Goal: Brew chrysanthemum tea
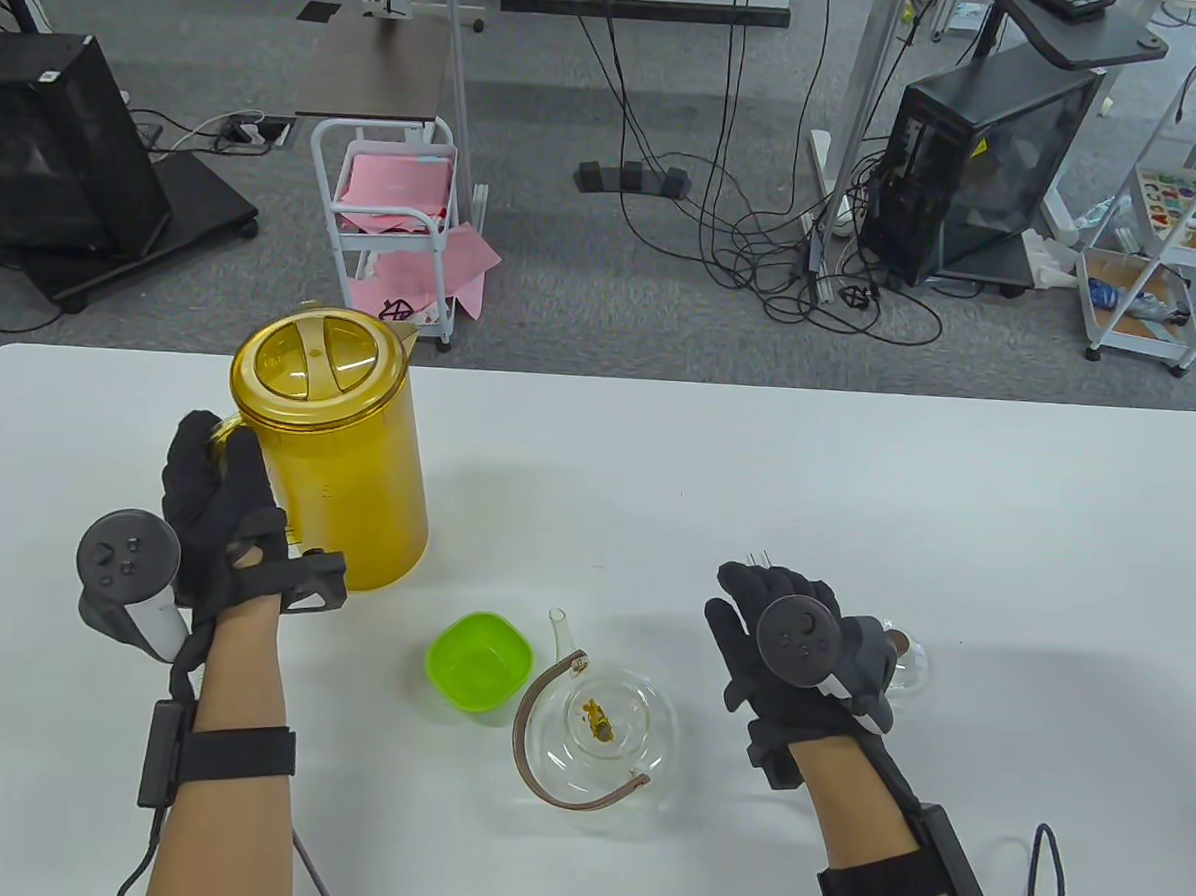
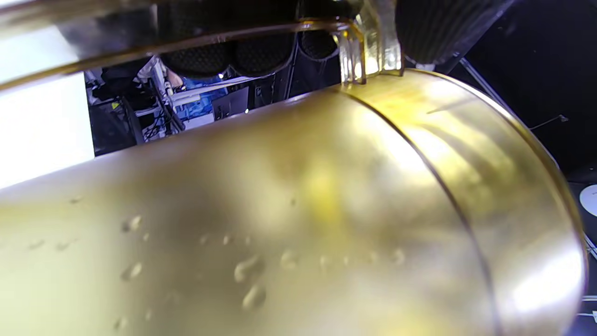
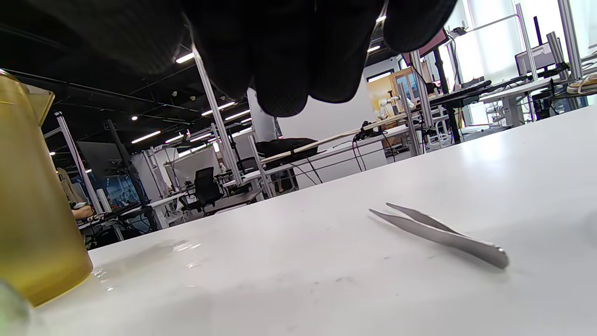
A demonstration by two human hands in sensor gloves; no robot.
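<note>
A tall yellow pitcher (image 1: pixel 332 454) with its lid on stands at the left of the white table (image 1: pixel 857 482). My left hand (image 1: pixel 213 488) grips its handle; in the left wrist view the fingers (image 2: pixel 261 51) curl round the clear handle above the pitcher's wet wall (image 2: pixel 326 210). A glass teapot (image 1: pixel 632 760) without a lid holds a bit of chrysanthemum (image 1: pixel 599 720). My right hand (image 1: pixel 765 597) hovers, fingers relaxed, over metal tweezers (image 3: pixel 438 231) that lie flat on the table, only their tips (image 1: pixel 761 557) showing from above.
An empty green bowl (image 1: pixel 479 659) sits left of the teapot. A glass lid (image 1: pixel 909 665) lies just right of my right hand. Beyond the table's far edge are a white cart (image 1: pixel 395 207), cables and computer cases on the floor.
</note>
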